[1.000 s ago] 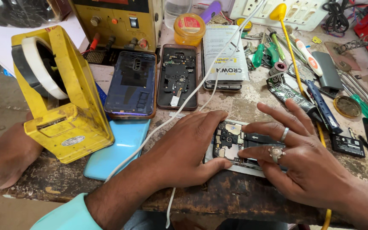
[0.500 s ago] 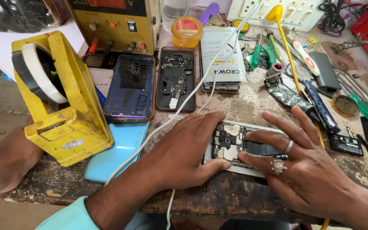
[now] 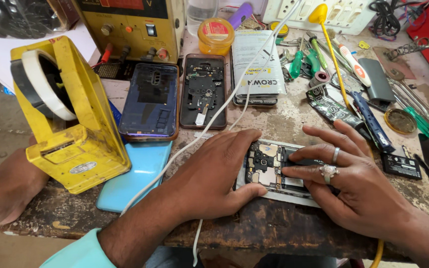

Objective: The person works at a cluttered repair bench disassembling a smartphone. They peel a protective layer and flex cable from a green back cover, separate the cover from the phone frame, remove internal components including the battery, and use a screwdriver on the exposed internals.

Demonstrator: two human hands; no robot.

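Hands (image 3: 209, 173) (image 3: 358, 183) — pressing opened phone (image 3: 269, 168)

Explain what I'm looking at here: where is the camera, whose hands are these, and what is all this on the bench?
The one view comes from a camera worn on the person's head, looking down at a worn workbench. There is no machine, only two bare hands. The left hand lies flat on one end of an opened phone with its circuit board showing; the right hand, wearing two rings, presses its fingertips on the other end. Neither hand lifts it.

Behind them lie a phone back cover, a second opened phone, and a flat battery pack. A white cable runs across the bench. At left stands a yellow tape dispenser on a light blue cover; a yellow power supply sits at the back. Screwdrivers and tweezers are scattered at right. Another person's hand rests at the left edge.
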